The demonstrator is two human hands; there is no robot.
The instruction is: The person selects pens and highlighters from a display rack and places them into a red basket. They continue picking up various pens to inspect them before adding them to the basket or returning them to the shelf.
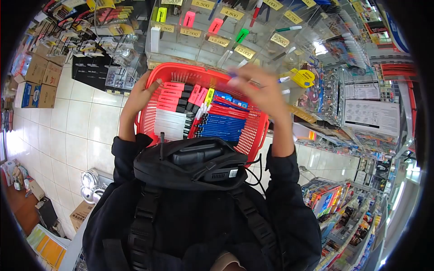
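Observation:
A red plastic basket (257,149) sits in front of my body, against the display rack. My left hand (141,95) grips its left rim, thumb over the edge. Above the basket's right side is my right hand (262,88), smeared by motion; a small bluish spot shows at its fingertips, too blurred to name. Inside the basket lie stacked pink highlighters (169,98), a yellow highlighter (209,96), white boxes or markers (169,124), blue pens (221,125), red pens (226,109) and small blue packs (230,100).
Behind the basket stands a clear tiered pen rack (199,49) with price tags, highlighters and markers. A black bag (190,165) on my chest overhangs the near rim. Cardboard boxes (43,74) stand at left; stocked shelves (348,212) line the right.

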